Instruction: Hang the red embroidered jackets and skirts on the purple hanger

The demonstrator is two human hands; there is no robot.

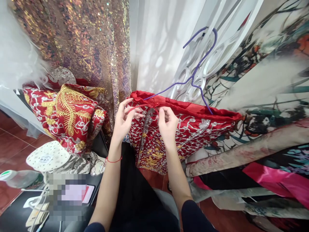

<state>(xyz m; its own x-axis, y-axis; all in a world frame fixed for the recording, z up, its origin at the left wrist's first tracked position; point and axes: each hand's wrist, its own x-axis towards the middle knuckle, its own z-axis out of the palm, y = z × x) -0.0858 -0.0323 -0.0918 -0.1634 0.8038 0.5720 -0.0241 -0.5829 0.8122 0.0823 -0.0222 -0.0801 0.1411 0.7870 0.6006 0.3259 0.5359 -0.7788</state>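
A red skirt (193, 129) with silver and gold embroidery and a satin waistband hangs in front of me on a purple hanger (193, 77). At the left part of the waistband, a thin red cord (141, 105) stretches between my hands. My left hand (123, 120) has the cord between thumb and fingers, with the other fingers loosely spread near the waistband. My right hand (168, 124) is closed in a pinch on the cord close to the front of the waistband. The exact pinch point is partly hidden by my fingers.
Folded red and gold embroidered clothing (72, 116) lies at the left. Below it are a spotted hat (48, 156), a plastic bottle (21, 178) and a phone (88, 195) beside cables. Sequined fabric (79, 35) hangs behind; more garments (265, 174) fill the right side.
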